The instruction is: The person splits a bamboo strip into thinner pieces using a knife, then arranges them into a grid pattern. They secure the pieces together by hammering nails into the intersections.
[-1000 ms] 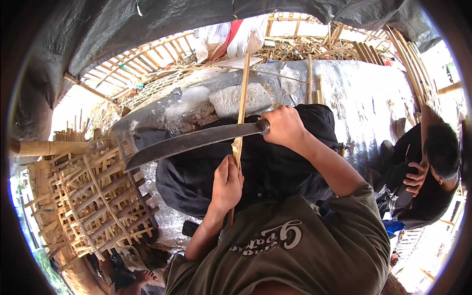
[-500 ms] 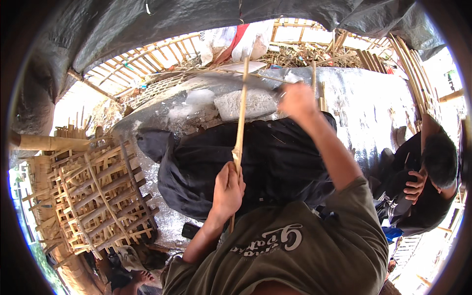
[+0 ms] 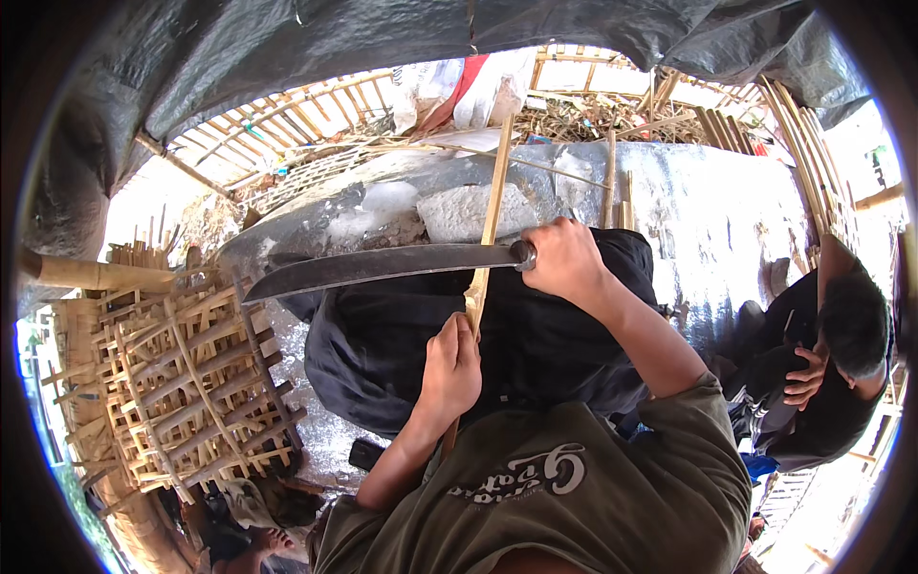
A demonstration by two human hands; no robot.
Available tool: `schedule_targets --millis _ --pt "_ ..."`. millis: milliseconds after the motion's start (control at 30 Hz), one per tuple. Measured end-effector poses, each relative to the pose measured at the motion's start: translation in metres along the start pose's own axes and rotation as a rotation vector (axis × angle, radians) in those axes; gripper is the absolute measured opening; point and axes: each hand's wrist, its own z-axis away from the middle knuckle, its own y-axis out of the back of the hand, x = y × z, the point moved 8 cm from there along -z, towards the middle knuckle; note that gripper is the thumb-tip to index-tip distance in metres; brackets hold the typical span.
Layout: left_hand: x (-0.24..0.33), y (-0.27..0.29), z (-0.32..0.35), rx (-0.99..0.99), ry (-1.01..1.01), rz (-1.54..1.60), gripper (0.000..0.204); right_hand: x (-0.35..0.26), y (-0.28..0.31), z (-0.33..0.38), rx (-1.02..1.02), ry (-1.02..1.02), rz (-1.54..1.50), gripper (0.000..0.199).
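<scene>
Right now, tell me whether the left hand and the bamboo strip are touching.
Touching: the head view shows the left hand closed around the bamboo strip, which juts from its grip.

1. My left hand (image 3: 451,368) is just below the middle of the frame, its fingers curled into a closed grip; I can't quite tell how the thumb lies.
2. My left forearm (image 3: 409,452) slants up to it from the lower edge, left of centre.
3. My right hand (image 3: 566,258) is higher, right of centre, knuckles toward the top of the frame, fingers wrapped tight.
4. My right forearm (image 3: 643,325) runs from that wrist down toward the lower right.
5. My hands are apart.
</scene>
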Motion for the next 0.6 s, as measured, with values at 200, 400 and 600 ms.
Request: schedule_targets --millis 200,400,600 --pt "0.017 0.008 0.014 0.027 -0.039 -0.147 0.033 0.064 0.015 -0.031 0.094 -0.235 -0.022 0.022" --pt "0.029 0.002 0.01 0.006 -0.069 -0.215 0.022 0.085 0.015 -0.037 0.003 -0.272 0.014 0.027" --pt "0.004 0.012 0.022 -0.014 0.17 0.05 0.025 0.081 0.021 -0.057 -0.078 -0.376 0.062 0.028"
